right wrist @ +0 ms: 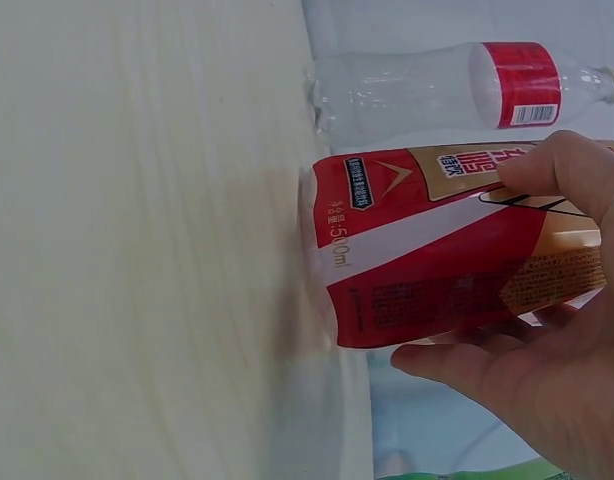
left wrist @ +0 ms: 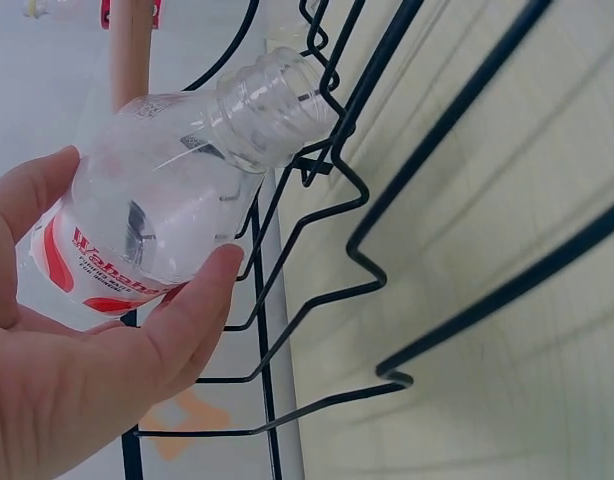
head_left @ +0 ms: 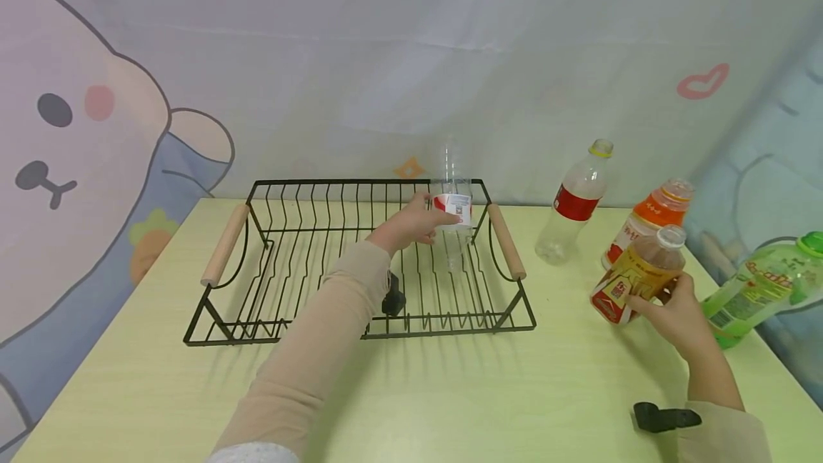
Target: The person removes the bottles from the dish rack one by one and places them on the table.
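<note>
My left hand [head_left: 414, 223] grips a clear plastic bottle [head_left: 453, 211] around its red and white label, over the right part of a black wire dish rack [head_left: 386, 334]. The bottle is upside down, its open neck [left wrist: 277, 105] right at the rack's wires in the left wrist view. On the right, my right hand [head_left: 671, 313] holds a red and gold drink bottle [head_left: 633, 277] between thumb and fingers. That bottle stands mouth up, its base close to the tabletop in the right wrist view.
Behind the gold bottle stand a clear bottle with a red label [head_left: 575, 202] and an orange and white bottle [head_left: 649, 220]. A green bottle [head_left: 755, 291] is at the far right table edge. The rack has wooden handles [head_left: 506, 241]. A printed cloth [head_left: 360, 106] hangs behind the table.
</note>
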`<state>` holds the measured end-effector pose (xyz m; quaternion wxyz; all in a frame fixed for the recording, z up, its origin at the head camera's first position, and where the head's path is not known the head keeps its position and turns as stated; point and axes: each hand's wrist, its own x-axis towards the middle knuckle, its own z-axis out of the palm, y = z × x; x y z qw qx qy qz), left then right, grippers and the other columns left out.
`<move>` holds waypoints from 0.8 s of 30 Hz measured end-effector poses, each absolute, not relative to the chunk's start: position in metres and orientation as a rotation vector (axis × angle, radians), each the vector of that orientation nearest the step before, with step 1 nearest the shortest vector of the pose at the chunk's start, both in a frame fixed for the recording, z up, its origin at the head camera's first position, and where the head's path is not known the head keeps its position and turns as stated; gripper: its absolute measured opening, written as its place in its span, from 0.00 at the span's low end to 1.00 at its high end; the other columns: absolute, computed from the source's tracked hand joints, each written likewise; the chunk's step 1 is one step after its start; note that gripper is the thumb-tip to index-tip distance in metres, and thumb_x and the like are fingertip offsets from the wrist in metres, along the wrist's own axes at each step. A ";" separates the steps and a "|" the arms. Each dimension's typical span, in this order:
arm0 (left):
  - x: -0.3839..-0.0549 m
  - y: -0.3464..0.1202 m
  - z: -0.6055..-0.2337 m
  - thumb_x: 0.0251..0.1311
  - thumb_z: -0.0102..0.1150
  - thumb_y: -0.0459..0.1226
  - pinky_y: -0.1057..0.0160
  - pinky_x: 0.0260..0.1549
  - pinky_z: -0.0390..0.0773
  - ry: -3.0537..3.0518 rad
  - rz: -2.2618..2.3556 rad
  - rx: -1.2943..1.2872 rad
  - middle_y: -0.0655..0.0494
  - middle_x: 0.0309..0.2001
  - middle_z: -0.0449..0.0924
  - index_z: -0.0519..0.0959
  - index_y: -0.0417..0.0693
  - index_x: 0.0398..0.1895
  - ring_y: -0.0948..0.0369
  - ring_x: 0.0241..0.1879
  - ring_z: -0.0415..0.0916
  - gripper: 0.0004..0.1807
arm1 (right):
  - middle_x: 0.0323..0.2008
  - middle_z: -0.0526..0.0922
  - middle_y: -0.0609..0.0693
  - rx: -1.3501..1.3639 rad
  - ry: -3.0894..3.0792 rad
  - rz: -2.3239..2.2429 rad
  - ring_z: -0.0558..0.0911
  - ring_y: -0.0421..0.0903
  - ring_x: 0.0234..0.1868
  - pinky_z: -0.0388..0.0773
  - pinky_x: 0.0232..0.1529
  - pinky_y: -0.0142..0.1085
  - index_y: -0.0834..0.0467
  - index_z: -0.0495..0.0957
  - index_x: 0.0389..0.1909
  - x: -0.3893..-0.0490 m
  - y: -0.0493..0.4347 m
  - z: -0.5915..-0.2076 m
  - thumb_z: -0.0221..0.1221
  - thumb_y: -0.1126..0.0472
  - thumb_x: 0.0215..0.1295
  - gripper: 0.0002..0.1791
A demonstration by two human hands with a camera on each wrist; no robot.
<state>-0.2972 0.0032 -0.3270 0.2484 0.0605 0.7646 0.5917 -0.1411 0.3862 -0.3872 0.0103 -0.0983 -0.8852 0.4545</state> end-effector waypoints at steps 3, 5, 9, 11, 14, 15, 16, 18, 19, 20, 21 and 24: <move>-0.297 0.002 -0.325 0.62 0.62 0.41 0.53 0.54 0.75 2.092 1.611 0.175 0.42 0.62 0.63 0.40 0.46 0.75 0.54 0.43 0.70 0.48 | 0.69 0.40 0.78 -0.286 -2.759 1.423 0.49 0.75 0.69 0.59 0.63 0.62 0.69 0.23 0.69 -0.141 0.386 -0.385 0.55 0.55 0.69 0.52; -0.297 0.000 -0.323 0.62 0.62 0.41 0.53 0.54 0.75 2.098 1.612 0.182 0.42 0.63 0.62 0.40 0.46 0.75 0.50 0.51 0.70 0.48 | 0.70 0.40 0.77 -0.268 -2.739 1.445 0.49 0.74 0.69 0.64 0.65 0.51 0.67 0.21 0.69 -0.141 0.386 -0.384 0.55 0.55 0.69 0.53; -0.296 -0.002 -0.317 0.62 0.63 0.42 0.55 0.52 0.77 2.117 1.616 0.174 0.42 0.65 0.61 0.42 0.47 0.75 0.45 0.61 0.67 0.47 | 0.71 0.40 0.75 -0.274 -2.702 1.458 0.50 0.71 0.70 0.71 0.54 0.23 0.63 0.19 0.70 -0.141 0.387 -0.379 0.56 0.54 0.69 0.55; -0.295 -0.002 -0.314 0.61 0.63 0.42 0.57 0.50 0.78 2.122 1.611 0.166 0.43 0.65 0.61 0.42 0.47 0.75 0.46 0.59 0.68 0.48 | 0.71 0.40 0.75 -0.288 -2.688 1.451 0.50 0.71 0.71 0.70 0.52 0.22 0.61 0.18 0.71 -0.140 0.386 -0.376 0.56 0.53 0.69 0.56; -0.295 -0.002 -0.309 0.61 0.63 0.41 0.58 0.46 0.78 2.123 1.615 0.166 0.44 0.63 0.63 0.42 0.48 0.75 0.51 0.46 0.72 0.48 | 0.71 0.39 0.74 -0.288 -2.656 1.446 0.47 0.70 0.71 0.62 0.68 0.38 0.59 0.18 0.72 -0.138 0.385 -0.369 0.56 0.52 0.69 0.56; -0.295 -0.002 -0.307 0.61 0.63 0.41 0.59 0.45 0.78 2.128 1.613 0.169 0.44 0.62 0.64 0.42 0.49 0.75 0.53 0.42 0.71 0.48 | 0.71 0.40 0.74 -0.288 -2.642 1.438 0.47 0.69 0.72 0.57 0.70 0.45 0.59 0.19 0.72 -0.137 0.385 -0.367 0.57 0.52 0.68 0.56; -0.295 -0.001 -0.305 0.60 0.64 0.41 0.59 0.45 0.78 2.132 1.613 0.171 0.44 0.62 0.64 0.42 0.50 0.76 0.55 0.39 0.69 0.48 | 0.71 0.40 0.74 -0.280 -2.626 1.432 0.46 0.69 0.72 0.51 0.71 0.53 0.58 0.20 0.72 -0.136 0.385 -0.364 0.57 0.53 0.68 0.55; -0.294 -0.001 -0.300 0.60 0.64 0.41 0.60 0.44 0.78 2.139 1.611 0.177 0.45 0.63 0.63 0.43 0.51 0.76 0.56 0.37 0.67 0.48 | 0.71 0.41 0.75 -0.262 -2.600 1.412 0.46 0.70 0.71 0.44 0.70 0.59 0.58 0.21 0.73 -0.134 0.384 -0.357 0.57 0.54 0.68 0.55; -0.294 -0.001 -0.297 0.60 0.64 0.41 0.60 0.44 0.79 2.143 1.609 0.180 0.44 0.64 0.63 0.43 0.51 0.75 0.55 0.38 0.67 0.48 | 0.71 0.41 0.75 -0.260 -2.594 1.394 0.46 0.70 0.71 0.42 0.70 0.59 0.58 0.21 0.73 -0.133 0.384 -0.354 0.57 0.54 0.68 0.55; -0.293 -0.002 -0.295 0.60 0.64 0.41 0.60 0.45 0.79 2.156 1.600 0.185 0.45 0.64 0.63 0.44 0.50 0.75 0.55 0.41 0.69 0.48 | 0.71 0.41 0.75 -0.250 -2.595 1.382 0.46 0.70 0.71 0.41 0.70 0.59 0.58 0.21 0.73 -0.132 0.384 -0.349 0.57 0.54 0.68 0.54; -0.293 -0.002 -0.292 0.59 0.65 0.42 0.60 0.45 0.80 2.160 1.597 0.186 0.45 0.64 0.63 0.44 0.51 0.75 0.54 0.43 0.69 0.48 | 0.71 0.41 0.75 -0.240 -2.597 1.362 0.46 0.70 0.71 0.40 0.70 0.59 0.58 0.21 0.73 -0.131 0.384 -0.345 0.57 0.54 0.68 0.54; -0.290 -0.006 -0.283 0.59 0.65 0.42 0.58 0.47 0.80 2.177 1.582 0.207 0.45 0.64 0.63 0.45 0.51 0.75 0.50 0.49 0.71 0.48 | 0.71 0.39 0.74 -0.223 -2.597 1.320 0.43 0.68 0.72 0.38 0.71 0.56 0.57 0.22 0.73 -0.128 0.382 -0.330 0.56 0.54 0.69 0.53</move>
